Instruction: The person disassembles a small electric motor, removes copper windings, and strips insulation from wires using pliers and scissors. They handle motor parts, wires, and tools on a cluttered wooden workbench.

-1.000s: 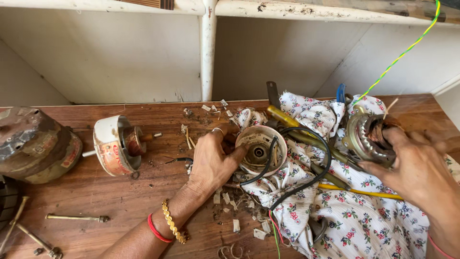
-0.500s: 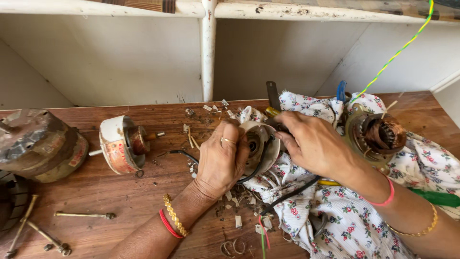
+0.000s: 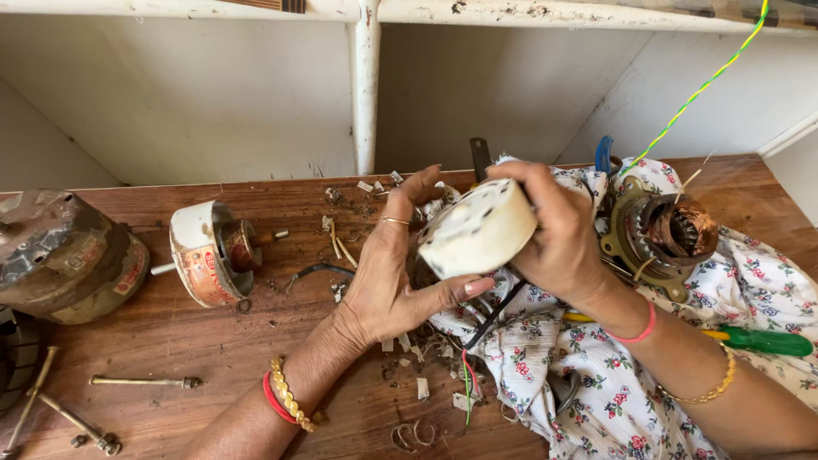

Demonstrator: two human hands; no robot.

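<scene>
I hold a round cream-white metal motor cover [image 3: 477, 228], scuffed and spotted, lifted above the middle of the wooden tabletop [image 3: 213, 341] over the flowered white cloth [image 3: 630, 400]. It looks stiff and fairly heavy for its size, with a smooth painted face that could slip, so the rim seems the best place to take it. My left hand [image 3: 394, 281] cups it from below, fingers half curled against its edge. My right hand [image 3: 558, 234] closes over its top and far side. A black wire [image 3: 494, 313] hangs beneath it.
</scene>
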